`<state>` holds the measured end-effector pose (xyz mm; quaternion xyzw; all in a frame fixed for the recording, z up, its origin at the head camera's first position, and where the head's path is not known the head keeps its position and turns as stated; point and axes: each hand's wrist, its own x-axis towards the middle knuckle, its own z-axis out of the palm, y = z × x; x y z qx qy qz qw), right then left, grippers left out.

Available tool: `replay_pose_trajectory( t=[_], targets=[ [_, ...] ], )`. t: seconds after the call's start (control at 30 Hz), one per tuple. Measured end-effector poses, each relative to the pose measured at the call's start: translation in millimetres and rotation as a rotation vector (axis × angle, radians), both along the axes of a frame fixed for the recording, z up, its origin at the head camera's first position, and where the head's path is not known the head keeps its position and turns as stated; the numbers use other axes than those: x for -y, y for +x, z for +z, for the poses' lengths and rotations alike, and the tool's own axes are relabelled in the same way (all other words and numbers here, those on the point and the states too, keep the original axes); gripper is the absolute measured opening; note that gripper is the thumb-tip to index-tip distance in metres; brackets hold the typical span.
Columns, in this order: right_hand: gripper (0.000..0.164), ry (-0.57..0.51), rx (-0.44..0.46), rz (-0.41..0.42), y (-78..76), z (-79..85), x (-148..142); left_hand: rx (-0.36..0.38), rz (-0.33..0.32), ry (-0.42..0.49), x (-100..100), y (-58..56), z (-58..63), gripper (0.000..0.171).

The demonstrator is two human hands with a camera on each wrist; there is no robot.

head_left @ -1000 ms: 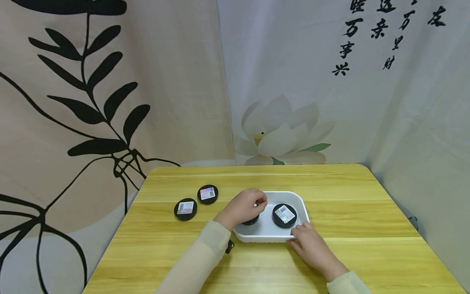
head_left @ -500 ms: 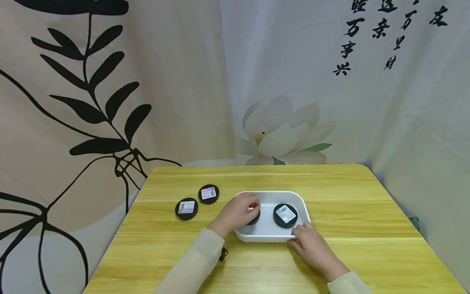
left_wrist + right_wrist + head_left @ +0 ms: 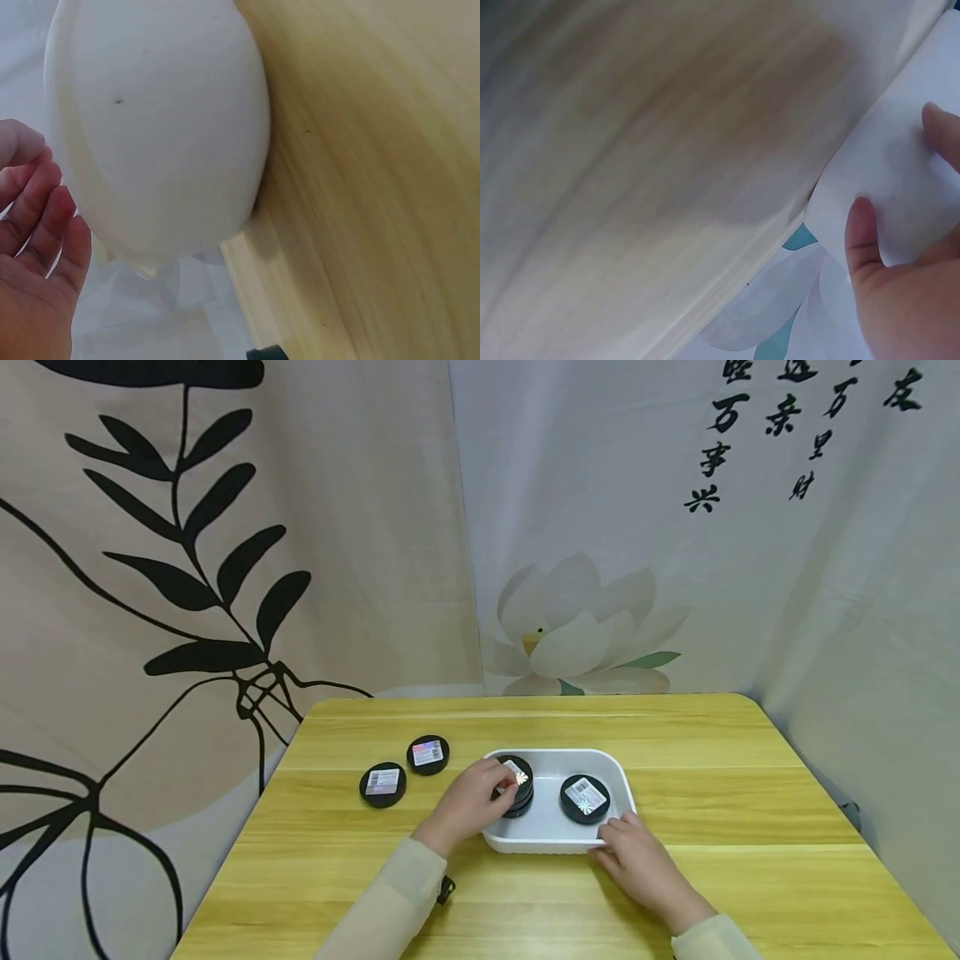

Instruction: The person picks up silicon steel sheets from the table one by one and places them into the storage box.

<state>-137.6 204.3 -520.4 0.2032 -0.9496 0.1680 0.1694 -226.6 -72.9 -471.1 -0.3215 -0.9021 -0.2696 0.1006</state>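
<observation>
A white tray (image 3: 540, 846) holds black round discs with barcode labels. Two or so are stacked at its left, the top disc (image 3: 524, 787) partly covered by my left hand (image 3: 467, 803). That hand's fingers are loosely bent over the tray's left rim. In the left wrist view the thumb and fingers (image 3: 45, 225) show beside the white tray wall (image 3: 172, 135) with nothing seen between them. Another black disc (image 3: 585, 798) lies in the right half. My right hand (image 3: 642, 867) grips the tray's front right corner, thumb (image 3: 864, 225) against the outer wall.
Left of the tray, two more labelled black discs lie on the wooden table (image 3: 720, 752): a nearer disc (image 3: 382, 786) and a farther disc (image 3: 428, 755). A printed curtain (image 3: 375, 527) hangs behind the table. A small black object (image 3: 446, 890) shows by the left wrist.
My left hand has come down and drawn back left, uncovering the stacked discs at the tray's left. The right hand keeps its grip on the tray corner.
</observation>
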Motion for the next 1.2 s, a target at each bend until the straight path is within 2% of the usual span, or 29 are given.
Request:
replay_pose_trajectory(
  t=[0.5,0.73,1.2],
  targets=[
    [0.019,0.0,-0.007,0.007,-0.1,0.0,-0.1,0.032,0.03,0.02,9.2,5.8,-5.8,0.007],
    [0.02,0.0,-0.005,0.005,0.1,-0.3,-0.4,0.019,0.055,0.059,14.4,7.4,-7.5,0.005],
    [0.018,0.004,0.001,-0.003,0.2,0.1,0.5,0.054,0.107,0.053,31.8,3.2,-17.6,0.011]
  ],
)
